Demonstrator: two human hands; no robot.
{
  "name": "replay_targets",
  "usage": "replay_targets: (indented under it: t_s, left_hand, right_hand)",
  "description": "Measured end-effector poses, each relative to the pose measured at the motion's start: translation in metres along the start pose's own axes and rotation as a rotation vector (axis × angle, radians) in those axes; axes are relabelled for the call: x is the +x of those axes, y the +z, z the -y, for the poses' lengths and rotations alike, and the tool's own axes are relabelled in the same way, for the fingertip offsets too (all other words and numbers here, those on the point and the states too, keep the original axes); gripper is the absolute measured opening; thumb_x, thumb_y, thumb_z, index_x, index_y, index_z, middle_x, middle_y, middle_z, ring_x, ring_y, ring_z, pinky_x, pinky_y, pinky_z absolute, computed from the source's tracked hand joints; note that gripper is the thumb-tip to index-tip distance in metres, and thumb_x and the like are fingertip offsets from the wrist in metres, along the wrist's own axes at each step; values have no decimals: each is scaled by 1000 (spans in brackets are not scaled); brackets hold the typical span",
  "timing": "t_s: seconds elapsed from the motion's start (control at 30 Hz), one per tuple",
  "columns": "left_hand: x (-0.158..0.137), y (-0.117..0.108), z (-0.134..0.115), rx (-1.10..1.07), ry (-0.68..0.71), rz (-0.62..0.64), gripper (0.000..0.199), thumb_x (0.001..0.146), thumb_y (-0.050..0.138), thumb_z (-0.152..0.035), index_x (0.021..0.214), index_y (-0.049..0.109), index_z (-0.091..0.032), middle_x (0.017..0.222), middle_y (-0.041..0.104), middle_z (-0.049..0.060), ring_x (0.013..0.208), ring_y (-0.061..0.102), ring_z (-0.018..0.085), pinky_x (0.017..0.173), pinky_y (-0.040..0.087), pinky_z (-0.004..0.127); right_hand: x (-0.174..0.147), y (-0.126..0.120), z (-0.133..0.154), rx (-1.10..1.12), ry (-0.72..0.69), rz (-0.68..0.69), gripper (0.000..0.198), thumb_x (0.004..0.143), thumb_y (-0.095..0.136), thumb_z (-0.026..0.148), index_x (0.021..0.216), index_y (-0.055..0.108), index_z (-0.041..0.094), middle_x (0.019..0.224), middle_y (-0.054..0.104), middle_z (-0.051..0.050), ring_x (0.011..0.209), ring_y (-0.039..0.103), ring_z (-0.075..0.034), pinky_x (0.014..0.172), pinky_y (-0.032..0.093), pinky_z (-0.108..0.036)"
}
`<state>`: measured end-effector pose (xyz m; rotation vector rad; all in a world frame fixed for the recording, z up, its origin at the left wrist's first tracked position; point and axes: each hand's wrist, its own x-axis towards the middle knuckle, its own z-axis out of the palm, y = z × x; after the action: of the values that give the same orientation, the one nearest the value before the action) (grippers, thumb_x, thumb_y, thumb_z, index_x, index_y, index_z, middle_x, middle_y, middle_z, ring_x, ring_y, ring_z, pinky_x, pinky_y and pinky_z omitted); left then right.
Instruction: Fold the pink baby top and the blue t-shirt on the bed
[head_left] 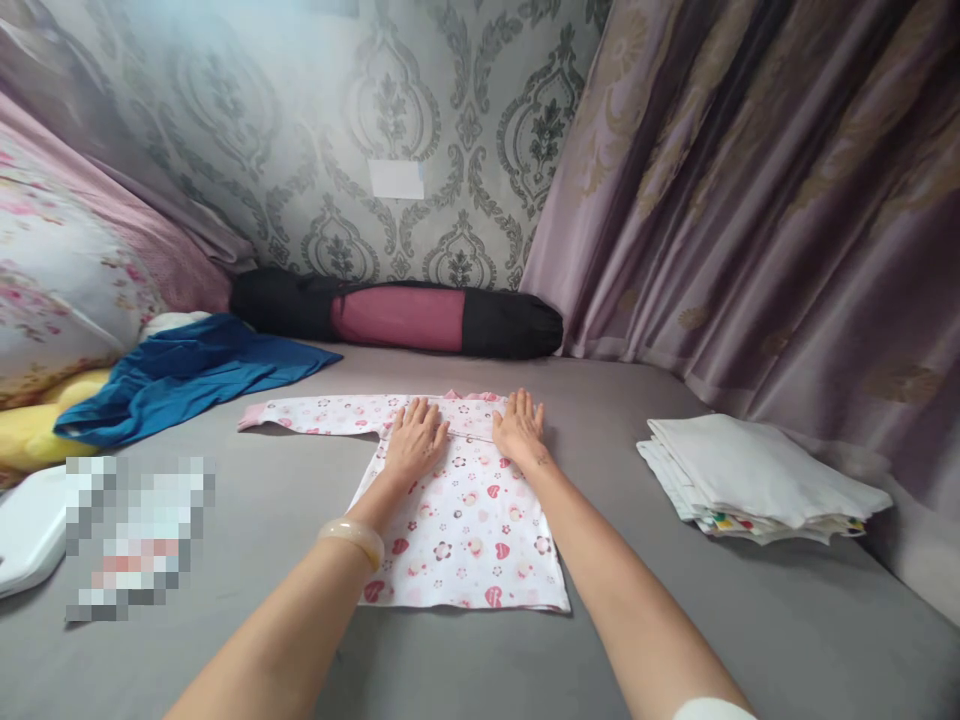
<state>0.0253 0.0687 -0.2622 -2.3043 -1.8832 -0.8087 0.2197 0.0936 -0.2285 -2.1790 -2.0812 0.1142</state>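
Note:
A white long-sleeved shirt with pink hearts and small flowers lies flat on the grey bed sheet, its hem towards me. One sleeve stretches out to the left and ends in a pink cuff. The other sleeve seems folded across the upper chest, partly under my hands. My left hand, with a pale bangle on its wrist, rests flat on the upper left of the shirt, fingers extended. At the right shoulder edge, my right hand lies with its fingers stretched out, touching the cloth.
Folded white clothes are stacked on the right. A blue garment lies crumpled at the left, near a floral pillow and a white object. A black and maroon bolster lines the wall. Purple curtains hang at right.

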Motion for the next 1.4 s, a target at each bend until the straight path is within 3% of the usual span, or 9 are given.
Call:
replay_targets:
  t_s: [0.2, 0.47, 0.67, 0.77, 0.87, 1.07, 1.4]
  left_hand:
    - [-1, 4, 2, -15, 56, 31, 41, 94, 38, -36, 127, 55, -17, 142, 49, 15, 136, 38, 29, 113, 25, 46]
    - [1, 6, 3, -46, 10, 81, 39, 96, 35, -32, 127, 53, -18, 144, 47, 14, 136, 39, 28, 112, 27, 48]
    - [5, 1, 5, -205, -66, -91, 37, 93, 33, -21, 123, 53, -14, 133, 55, 16, 128, 47, 25, 110, 34, 43]
    - [5, -2, 8, -262, -154, -149, 44, 86, 34, -11, 127, 50, -12, 132, 55, 16, 127, 48, 25, 110, 36, 42]
    - [5, 0, 13, -325, -214, -148, 58, 75, 37, -3, 131, 46, -9, 136, 51, 18, 130, 46, 26, 111, 35, 42]
    - [6, 7, 26, -499, -309, -252, 61, 72, 37, -4, 131, 50, -14, 131, 58, 12, 123, 52, 24, 109, 38, 44]
    - [6, 6, 29, -543, -358, -293, 54, 75, 39, -7, 126, 54, -16, 125, 62, 9, 120, 54, 23, 107, 41, 40]
  right_hand:
    - [1, 10, 44, 120, -37, 40, 69, 97, 17, 44, 150, 19, -1, 158, 13, -18, 146, 8, -28, 116, 2, -45]
    - [7, 22, 42, 122, -19, 5, 70, 97, 15, 45, 150, 19, -1, 159, 13, -15, 146, 4, -27, 116, 2, -44]
    - [11, 16, 42, 108, -6, 70, 70, 96, 19, 44, 150, 18, -1, 159, 11, -16, 146, 4, -27, 116, 5, -45]
    - [8, 13, 48, 87, -36, 28, 66, 96, 21, 40, 150, 21, 0, 159, 11, -17, 146, 4, -28, 116, 3, -46]
    - [-1, 13, 63, 75, -179, -35, 62, 97, 22, 36, 150, 22, 5, 159, 12, -14, 146, 5, -25, 116, -1, -45]
    - [-10, 11, 94, 103, -438, 80, 59, 97, 19, 36, 150, 26, 11, 159, 15, -9, 146, 8, -21, 117, 1, -43]
    - [-5, 18, 101, 116, -374, 123, 59, 99, 14, 41, 152, 22, 18, 159, 17, -7, 146, 8, -22, 116, 2, -45]
